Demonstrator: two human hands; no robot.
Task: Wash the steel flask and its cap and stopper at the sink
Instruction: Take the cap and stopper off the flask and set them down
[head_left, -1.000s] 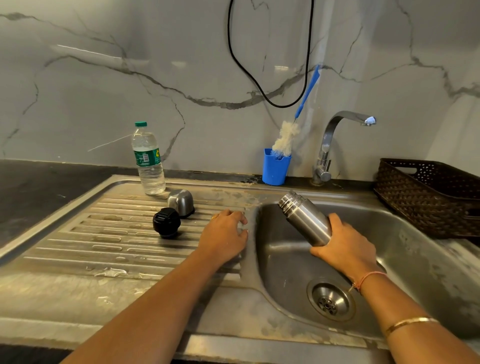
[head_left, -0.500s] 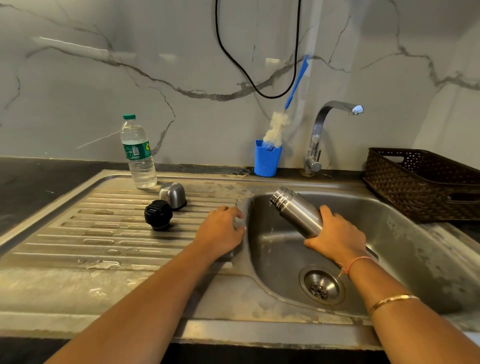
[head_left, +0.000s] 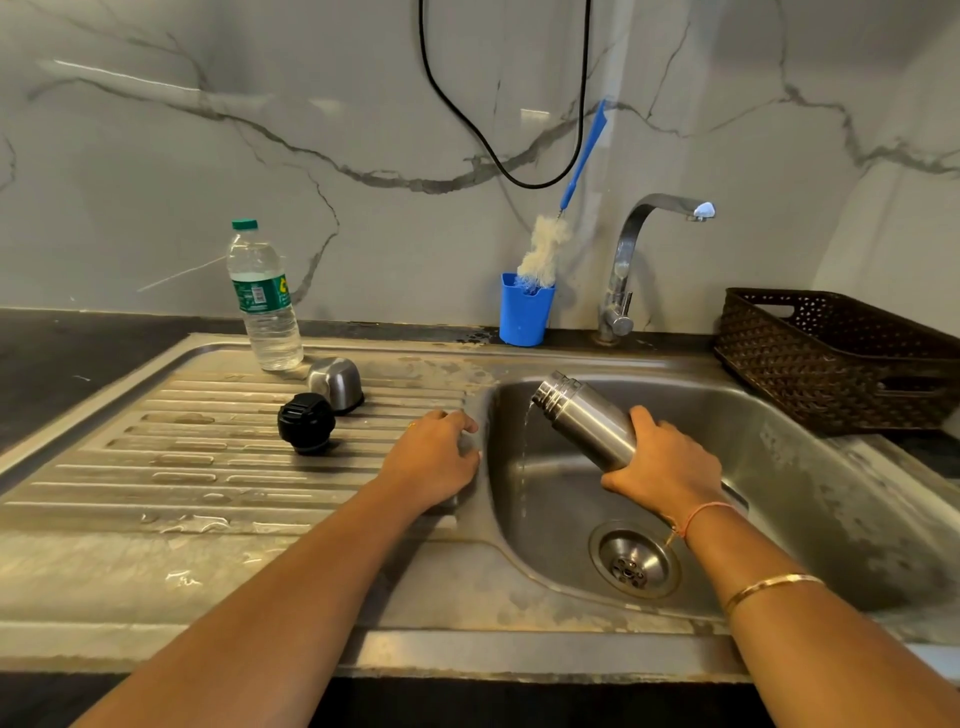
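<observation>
Since a second ago you've tipped the steel flask (head_left: 587, 423) further, and water now trickles from its mouth into the sink (head_left: 810, 467); your right hand (head_left: 665, 467) wraps its lower body, your left hand (head_left: 434, 460) rests empty, fingers curled, on the sink's left rim. Wet steel could slip and clang into the basin; the cap (head_left: 336, 384) and stopper (head_left: 306, 423) wait left of it

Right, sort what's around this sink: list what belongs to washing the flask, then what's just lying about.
For the job:
steel flask, tipped in the right hand, water running from its mouth
steel cap on the drainboard
black stopper beside it
sink and tap
bottle brush in the blue cup, probably

Lying about:
plastic water bottle
brown basket
black cable
</observation>
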